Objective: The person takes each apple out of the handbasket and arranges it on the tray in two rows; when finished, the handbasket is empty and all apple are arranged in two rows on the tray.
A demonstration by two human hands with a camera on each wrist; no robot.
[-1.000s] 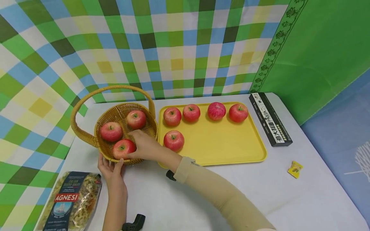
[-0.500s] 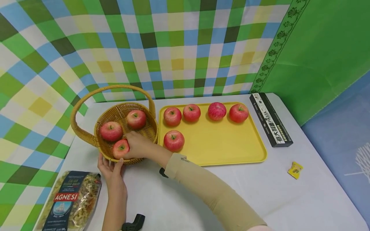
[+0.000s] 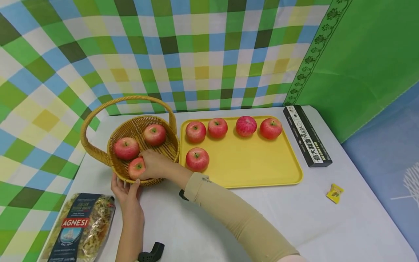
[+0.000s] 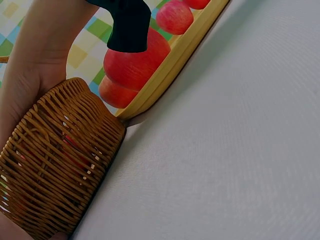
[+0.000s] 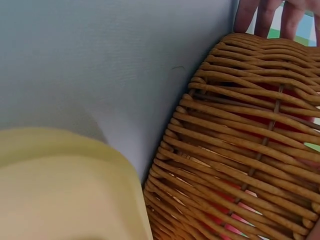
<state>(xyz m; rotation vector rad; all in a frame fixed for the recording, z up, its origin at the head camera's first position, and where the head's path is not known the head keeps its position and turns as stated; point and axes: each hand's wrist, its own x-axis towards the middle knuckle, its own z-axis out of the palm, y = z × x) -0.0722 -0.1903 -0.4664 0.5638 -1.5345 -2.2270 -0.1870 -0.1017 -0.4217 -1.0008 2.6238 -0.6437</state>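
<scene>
A wicker basket (image 3: 170, 147) with a hoop handle holds three red apples. My right hand (image 3: 153, 165) reaches over its near rim and curls round the front apple (image 3: 135, 168), which lies low in the basket beside the other two (image 3: 126, 148) (image 3: 155, 134). My left hand (image 3: 126, 190) holds the basket's near outer wall, thumb up at the rim. The left wrist view has the basket wall (image 4: 60, 170) against my palm. In the right wrist view the weave (image 5: 250, 140) fills the frame, with left fingers (image 5: 262, 15) behind it.
A yellow tray (image 3: 255, 171) right of the basket carries several red apples, the nearest (image 3: 197, 159) close to my right wrist. A black pasta box (image 3: 307, 135) lies beyond the tray, a yellow wrapper (image 3: 334, 192) at right, a pasta bag (image 3: 80, 227) at front left.
My right hand has shifted slightly left with the front apple, settling it lower in the basket, and the forearm followed. The left hand and basket have stayed put.
</scene>
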